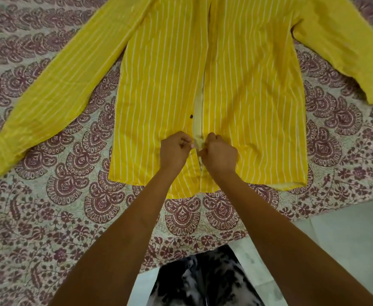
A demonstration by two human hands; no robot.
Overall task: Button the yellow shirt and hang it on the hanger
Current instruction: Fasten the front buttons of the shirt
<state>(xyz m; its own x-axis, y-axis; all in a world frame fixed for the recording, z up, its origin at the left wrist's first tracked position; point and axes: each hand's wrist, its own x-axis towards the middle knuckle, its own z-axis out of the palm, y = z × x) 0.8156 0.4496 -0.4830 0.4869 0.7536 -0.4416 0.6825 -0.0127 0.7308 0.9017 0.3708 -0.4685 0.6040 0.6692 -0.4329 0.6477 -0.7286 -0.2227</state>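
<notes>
The yellow shirt with thin white stripes lies flat, front up, on a patterned bedspread, its sleeves spread out to both sides. Its front is parted along the middle, showing a pale placket strip. A small dark button sits on the left panel's edge. My left hand pinches the left panel's edge near the hem. Close beside it, my right hand pinches the right panel's edge. The spot between my fingers is hidden. No hanger is in view.
The bedspread has a maroon paisley print on a pale ground and covers most of the view. Its near edge runs diagonally at lower right, with pale floor tiles beyond. My black-and-white patterned clothing shows at the bottom.
</notes>
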